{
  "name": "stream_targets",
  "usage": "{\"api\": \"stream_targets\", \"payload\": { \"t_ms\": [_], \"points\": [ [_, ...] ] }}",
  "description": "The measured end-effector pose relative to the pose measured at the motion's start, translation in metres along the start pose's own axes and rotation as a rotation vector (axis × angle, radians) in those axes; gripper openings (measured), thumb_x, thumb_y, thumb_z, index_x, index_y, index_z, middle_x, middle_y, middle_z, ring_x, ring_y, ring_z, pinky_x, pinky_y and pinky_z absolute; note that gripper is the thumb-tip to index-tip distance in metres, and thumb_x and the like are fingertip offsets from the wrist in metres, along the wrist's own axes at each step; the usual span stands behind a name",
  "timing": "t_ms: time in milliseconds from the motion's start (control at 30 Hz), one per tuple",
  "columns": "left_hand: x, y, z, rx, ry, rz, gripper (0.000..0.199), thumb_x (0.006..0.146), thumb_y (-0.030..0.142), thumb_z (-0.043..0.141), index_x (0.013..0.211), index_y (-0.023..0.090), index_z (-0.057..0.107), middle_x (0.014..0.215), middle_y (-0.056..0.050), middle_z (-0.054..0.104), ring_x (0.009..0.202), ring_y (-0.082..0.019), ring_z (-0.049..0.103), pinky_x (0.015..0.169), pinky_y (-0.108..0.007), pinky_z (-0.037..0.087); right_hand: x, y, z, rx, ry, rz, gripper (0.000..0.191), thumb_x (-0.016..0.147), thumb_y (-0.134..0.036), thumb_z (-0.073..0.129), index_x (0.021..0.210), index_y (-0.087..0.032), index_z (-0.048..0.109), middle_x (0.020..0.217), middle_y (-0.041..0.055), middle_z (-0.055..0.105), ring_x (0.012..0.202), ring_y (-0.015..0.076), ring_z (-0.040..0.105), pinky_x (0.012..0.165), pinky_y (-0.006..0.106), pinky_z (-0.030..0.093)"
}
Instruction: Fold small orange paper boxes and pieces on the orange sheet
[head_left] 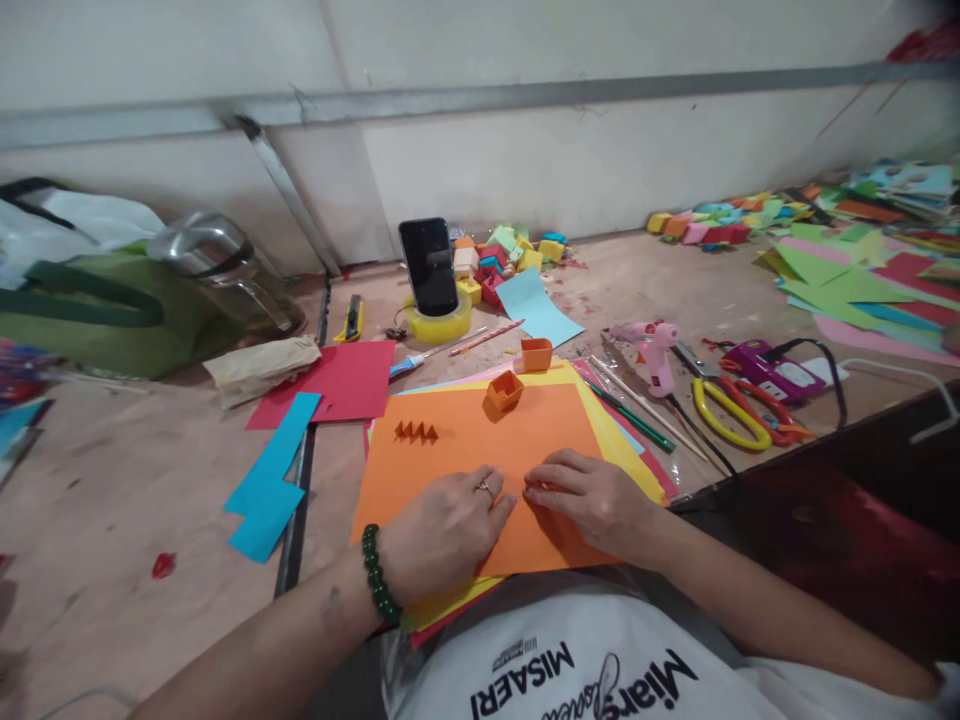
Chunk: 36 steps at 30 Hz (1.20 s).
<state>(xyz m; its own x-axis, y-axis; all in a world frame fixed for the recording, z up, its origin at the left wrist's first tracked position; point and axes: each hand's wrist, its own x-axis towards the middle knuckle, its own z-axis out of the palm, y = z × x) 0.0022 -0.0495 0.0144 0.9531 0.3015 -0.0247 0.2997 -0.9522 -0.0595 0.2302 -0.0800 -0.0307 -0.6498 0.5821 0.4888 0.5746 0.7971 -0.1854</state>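
My left hand (454,520), with a ring and a green bead bracelet, rests on a sheet of orange paper (465,425) with its fingers curled together. Facing it a short gap away, my right hand (589,498) has thumb and fingers pinched above the same sheet. Whatever is in either hand's fingertips is hidden or too small to name. Beyond the hands sit a small folded orange paper box (504,391) and a second orange box (536,354). A zigzag-folded orange paper strip (416,432) lies at the sheet's upper left.
Right of the paper stack are a pink glue gun (656,355), yellow-handled scissors (731,415) and a green pencil (637,418). A phone (429,268) leans on a tape roll (439,322). Blue paper pieces (274,490) and red paper (352,380) lie left; a bottle (232,275) stands behind.
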Motion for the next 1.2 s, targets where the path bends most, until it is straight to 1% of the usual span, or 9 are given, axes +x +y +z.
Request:
{"api": "stream_targets", "payload": {
  "t_ms": [100,333,400,500,633,800,933,1067,1200],
  "points": [
    [0.000,0.002,0.003,-0.010,0.004,0.024,0.026,0.088,0.011,0.044,0.109,0.009,0.060,0.105,-0.016,0.066,0.106,-0.026,0.059,0.081,-0.035,0.052,-0.005,-0.002,-0.004,-0.079,-0.010,0.064,0.035,0.085,0.000,0.037,0.094,-0.015,0.068,0.091,0.0087,0.070,0.081,0.0177,0.058,0.066,0.029,0.054],
    [-0.001,0.002,0.009,-0.045,0.091,0.026,0.025,0.085,0.009,0.044,0.101,0.010,0.062,0.093,-0.015,0.067,0.087,-0.024,0.060,0.079,-0.037,0.051,-0.024,0.002,-0.029,-0.005,-0.078,0.225,0.033,0.086,-0.003,0.040,0.093,-0.019,0.068,0.094,0.0079,0.069,0.086,0.0178,0.060,0.071,0.029,0.055],
    [0.000,-0.001,0.008,-0.079,0.102,0.026,0.021,0.083,0.010,0.046,0.095,0.012,0.063,0.089,-0.013,0.066,0.083,-0.023,0.060,0.075,-0.035,0.051,-0.032,0.012,-0.039,-0.033,-0.063,0.361,0.028,0.087,-0.009,0.044,0.092,-0.022,0.068,0.095,0.0075,0.069,0.090,0.0192,0.062,0.075,0.032,0.054],
    [0.002,-0.008,0.008,-0.182,0.144,0.011,0.017,0.081,0.013,0.048,0.086,0.015,0.064,0.084,-0.010,0.065,0.078,-0.021,0.059,0.067,-0.032,0.050,-0.044,0.032,-0.052,-0.310,0.023,0.692,0.020,0.090,-0.022,0.049,0.095,-0.020,0.068,0.094,0.0101,0.069,0.090,0.0235,0.062,0.077,0.035,0.051],
    [0.007,-0.016,0.017,-0.305,0.295,-0.116,0.022,0.090,0.021,0.044,0.089,0.018,0.066,0.081,-0.007,0.062,0.077,-0.018,0.058,0.066,-0.029,0.048,-0.047,0.047,-0.059,-0.580,-0.125,0.967,0.022,0.090,-0.027,0.051,0.079,-0.016,0.067,0.088,0.0135,0.069,0.088,0.0273,0.062,0.073,0.036,0.046],
    [0.013,-0.021,0.028,-0.269,0.381,-0.346,0.019,0.088,0.033,0.057,0.095,0.018,0.066,0.107,-0.011,0.061,0.098,-0.025,0.057,0.082,-0.039,0.050,-0.046,0.048,-0.053,-0.586,-0.140,0.981,0.016,0.089,-0.026,0.054,0.079,-0.017,0.063,0.084,0.0114,0.067,0.088,0.0277,0.061,0.070,0.034,0.043],
    [0.014,-0.024,0.029,-0.268,0.332,-0.466,0.052,0.081,0.042,0.066,0.124,0.015,0.056,0.118,-0.015,0.058,0.105,-0.030,0.054,0.090,-0.049,0.047,-0.059,0.052,-0.050,-0.554,-0.104,1.061,0.016,0.090,-0.026,0.050,0.083,-0.018,0.061,0.079,0.0107,0.066,0.077,0.0262,0.061,0.064,0.034,0.040],
    [0.015,-0.025,0.026,-0.302,0.200,-0.481,0.055,0.081,0.044,0.065,0.126,0.014,0.055,0.113,-0.015,0.060,0.102,-0.031,0.055,0.090,-0.049,0.045,-0.079,0.048,-0.062,-0.382,0.077,1.045,0.014,0.089,-0.028,0.049,0.085,-0.020,0.060,0.076,0.0077,0.065,0.069,0.0225,0.061,0.062,0.032,0.042],
    [0.016,-0.025,0.023,-0.341,0.222,-0.491,0.055,0.082,0.042,0.064,0.129,0.017,0.052,0.108,-0.012,0.060,0.097,-0.028,0.056,0.086,-0.045,0.047,-0.084,0.030,-0.078,-0.043,0.271,1.013,0.026,0.089,-0.028,0.043,0.108,-0.019,0.058,0.065,0.0022,0.062,0.058,0.0192,0.061,0.057,0.031,0.047]
  ]
}}
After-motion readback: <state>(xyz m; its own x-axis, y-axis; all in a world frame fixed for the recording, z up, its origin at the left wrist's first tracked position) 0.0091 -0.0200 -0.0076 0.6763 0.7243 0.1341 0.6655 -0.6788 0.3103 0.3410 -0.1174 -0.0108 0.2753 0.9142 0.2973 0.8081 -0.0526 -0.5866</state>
